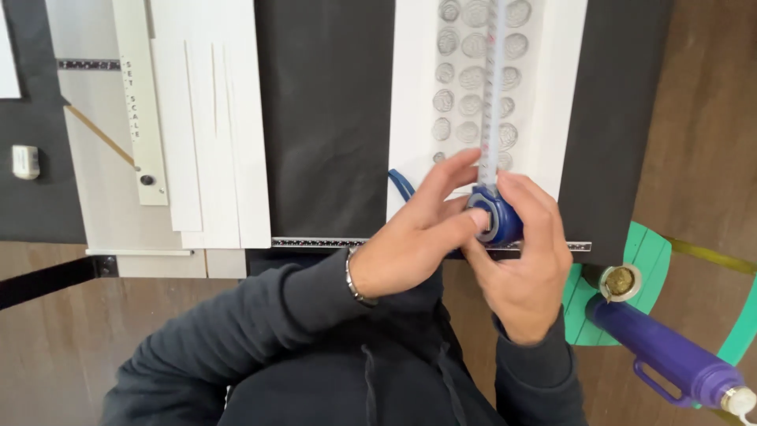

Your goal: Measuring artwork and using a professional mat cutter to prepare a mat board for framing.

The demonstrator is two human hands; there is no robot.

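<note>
the blue tape measure (495, 217) sits between both hands: left hand (414, 237) pinching it, right hand (524, 264) curled around its case.

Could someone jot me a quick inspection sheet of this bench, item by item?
Surface: black mat on a table, metal ruler along its near edge.
Job's things: blue tape measure, its blade run out over a white embossed sheet.
Clutter: white strips, purple bottle, green stool.
Hands: left hand and right hand both grip the tape measure's case.
Cables: nothing seen.
Surroundings: wooden floor.
</note>
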